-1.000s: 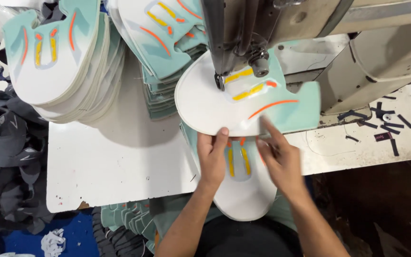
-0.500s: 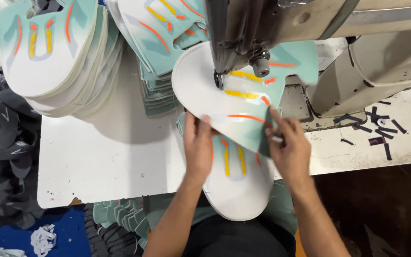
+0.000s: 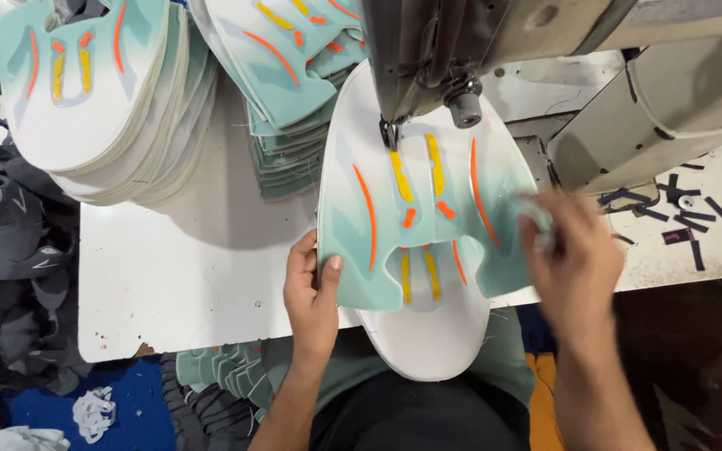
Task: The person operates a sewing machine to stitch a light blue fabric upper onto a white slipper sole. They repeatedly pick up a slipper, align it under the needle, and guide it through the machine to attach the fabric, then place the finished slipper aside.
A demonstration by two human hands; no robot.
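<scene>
I'd keep the mint-green panel (image 3: 428, 225) flat under the needle (image 3: 390, 134) of the sewing machine (image 3: 495, 42) and turn it slowly, both sides moving together, so the seam tracks the edge — no bunching. The panel lies on the white surface (image 3: 185, 276), its upper edge under the machine head, on top of a white piece (image 3: 428, 342). My left hand (image 3: 312, 296) pinches its lower left edge, fingers nearly closed, thumb on top. My right hand (image 3: 574, 267) is blurred at the right edge — its grip I can't tell.
</scene>
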